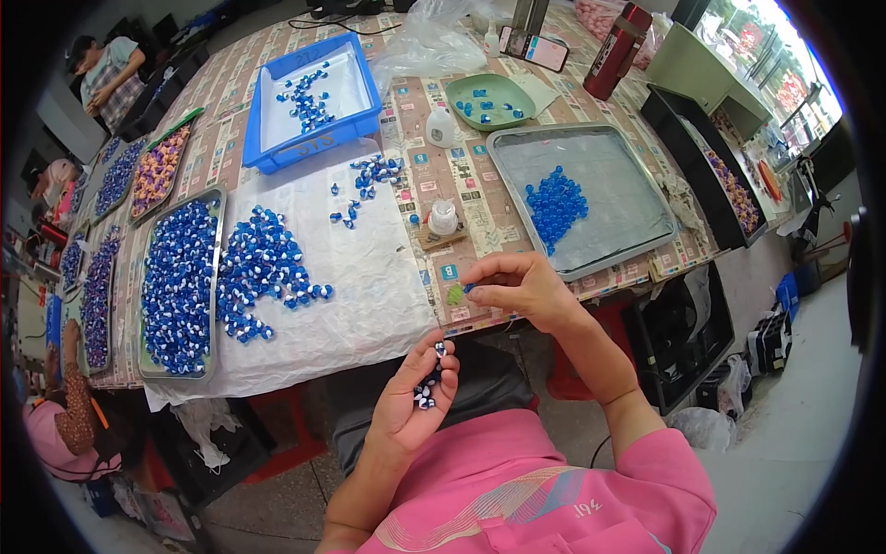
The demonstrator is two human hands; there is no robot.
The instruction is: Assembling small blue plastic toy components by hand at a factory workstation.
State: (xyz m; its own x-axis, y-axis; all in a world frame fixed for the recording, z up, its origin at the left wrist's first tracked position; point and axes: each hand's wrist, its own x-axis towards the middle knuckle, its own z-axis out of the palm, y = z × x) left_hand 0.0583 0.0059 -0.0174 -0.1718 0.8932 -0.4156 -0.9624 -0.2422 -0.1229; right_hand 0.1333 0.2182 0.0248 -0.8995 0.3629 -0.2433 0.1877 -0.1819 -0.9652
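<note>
Pinching a tiny blue piece (pixel 469 288), the right hand (pixel 521 291) sits over the near table edge, thumb and forefinger closed on it, just beside a small green blob (pixel 455 295) on the table surface. Piece is too small to tell its axis or which way it points.

Left hand (pixel 413 392) is lower, off the table over the lap, palm up and cupped around a few blue-and-white pieces (pixel 428 388); fingers curled, one piece up at the fingertips. Their orientation is mixed, no common axis readable.

Outward:
- white sheet (pixel 369 277) to the left of the hands, carrying a loose heap of blue-and-white pieces (pixel 263 268), with a smaller scatter (pixel 369 175) toward the far edge.
- metal tray (pixel 214 277) just left of the heap, packed with the same pieces.
- small white jar (pixel 444 218) on a bit of cardboard, straight ahead of the right hand; white squeeze bottle (pixel 442 127) further back.
- large metal tray (pixel 628 222) to the right front, holding a cluster of plain blue beads (pixel 556 205).
- green oval dish (pixel 503 85) behind it with a few blue bits.
- blue plastic bin (pixel 268 148) at far left-centre, a few pieces inside.
- red bottle (pixel 616 42) and a phone (pixel 544 51) at the far edge.

Nothing lies between the two hands; only the table edge separates them. Other people are working at the far left.
</note>
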